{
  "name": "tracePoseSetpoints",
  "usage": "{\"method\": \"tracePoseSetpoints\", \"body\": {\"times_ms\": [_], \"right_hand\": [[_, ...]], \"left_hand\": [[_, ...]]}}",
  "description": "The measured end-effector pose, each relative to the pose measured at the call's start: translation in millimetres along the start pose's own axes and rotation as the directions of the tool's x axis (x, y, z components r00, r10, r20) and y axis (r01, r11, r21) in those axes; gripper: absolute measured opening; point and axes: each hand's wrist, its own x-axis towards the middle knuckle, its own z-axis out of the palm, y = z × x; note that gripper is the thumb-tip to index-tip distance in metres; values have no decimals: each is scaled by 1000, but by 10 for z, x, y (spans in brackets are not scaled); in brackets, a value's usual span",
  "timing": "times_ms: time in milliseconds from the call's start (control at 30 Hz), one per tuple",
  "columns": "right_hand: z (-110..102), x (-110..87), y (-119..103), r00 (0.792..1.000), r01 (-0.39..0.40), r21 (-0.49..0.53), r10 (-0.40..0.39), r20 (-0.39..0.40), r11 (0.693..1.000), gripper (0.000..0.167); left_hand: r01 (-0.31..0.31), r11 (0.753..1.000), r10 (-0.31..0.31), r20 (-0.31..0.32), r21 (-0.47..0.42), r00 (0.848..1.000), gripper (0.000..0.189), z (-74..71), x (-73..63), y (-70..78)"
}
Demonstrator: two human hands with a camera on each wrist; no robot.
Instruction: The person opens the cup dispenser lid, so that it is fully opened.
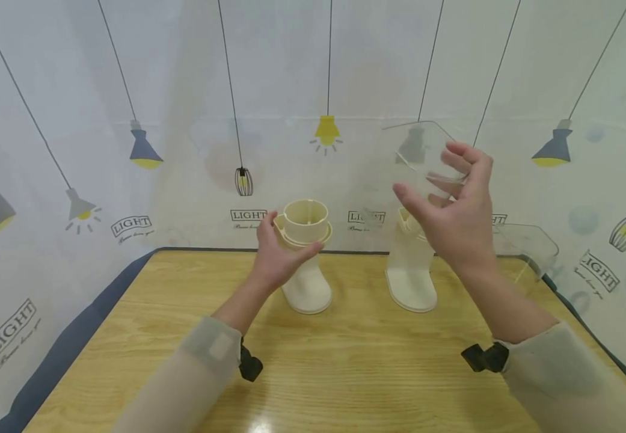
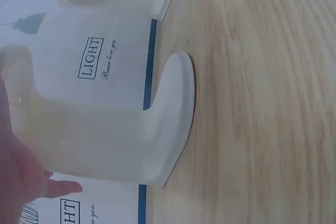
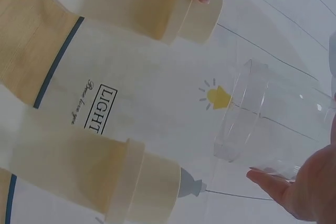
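Note:
Near the back of the table stand two cream plastic dispenser stands, each with a flat curved foot. My left hand [image 1: 277, 252] grips the left dispenser stand [image 1: 313, 285] round its collar, just below the open round cup at its top. Raised above the other dispenser stand [image 1: 411, 282], my right hand [image 1: 461, 210] holds a clear plastic canister [image 3: 273, 114] between thumb and fingers. The canister is tilted and shows only faintly in the head view. My right hand hides part of the right stand's top in the head view.
Behind the wooden table [image 1: 367, 367] hangs a pale curtain [image 1: 269, 78] printed with lamps. Another clear plastic piece [image 1: 556, 248] shows faintly at the table's back right corner. A dark blue edge [image 1: 80, 334] borders the table.

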Motion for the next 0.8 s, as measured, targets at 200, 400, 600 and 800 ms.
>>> {"method": "tracePoseSetpoints", "body": {"times_ms": [200, 400, 600, 800], "right_hand": [[-330, -49, 88, 998, -21, 6, 22, -51, 1000, 84], [-653, -88, 211, 994, -70, -47, 65, -91, 996, 83], [-943, -174, 371, 987, -116, -140, 98, -130, 983, 88], [-1213, -296, 532, 972, -182, -207, 144, -185, 961, 88]], "left_hand": [[4, 1000, -4, -24, -5, 1000, 129, 14, -16, 17], [18, 1000, -18, -24, -10, 1000, 125, 5, -13, -1], [28, 1000, -28, 0, -1, 1000, 121, -18, 12, -37], [5, 1000, -4, 53, -23, 999, 119, -47, 50, -67]]}}
